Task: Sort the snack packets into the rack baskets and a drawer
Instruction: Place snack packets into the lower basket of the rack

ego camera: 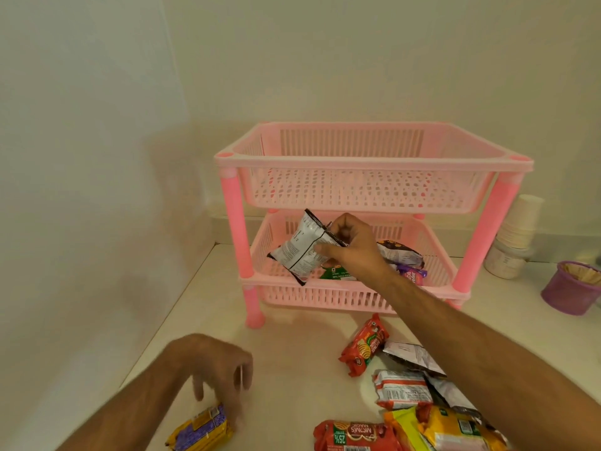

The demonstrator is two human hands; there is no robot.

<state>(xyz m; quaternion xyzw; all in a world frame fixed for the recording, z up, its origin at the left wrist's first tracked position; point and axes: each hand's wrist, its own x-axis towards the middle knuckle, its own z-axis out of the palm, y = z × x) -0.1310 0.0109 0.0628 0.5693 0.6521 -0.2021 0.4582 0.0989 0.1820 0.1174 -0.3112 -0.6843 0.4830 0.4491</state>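
Observation:
A pink two-tier rack (374, 164) stands on the counter against the wall. My right hand (351, 245) pinches a silver and black snack packet (302, 249) over the left side of the lower basket (325, 296). A dark packet (403, 253), a purple one (414, 275) and a green one (335, 273) lie in that basket. The upper basket holds nothing that I can see. My left hand (211, 366) hovers with fingers pointing down just above a yellow and purple packet (203, 429). Red packets (364, 345) and several others lie at the front right.
A stack of paper cups (520, 222) on a white tub and a purple container (572, 288) stand right of the rack. Walls close in on the left and behind. Bare counter lies between my left hand and the rack.

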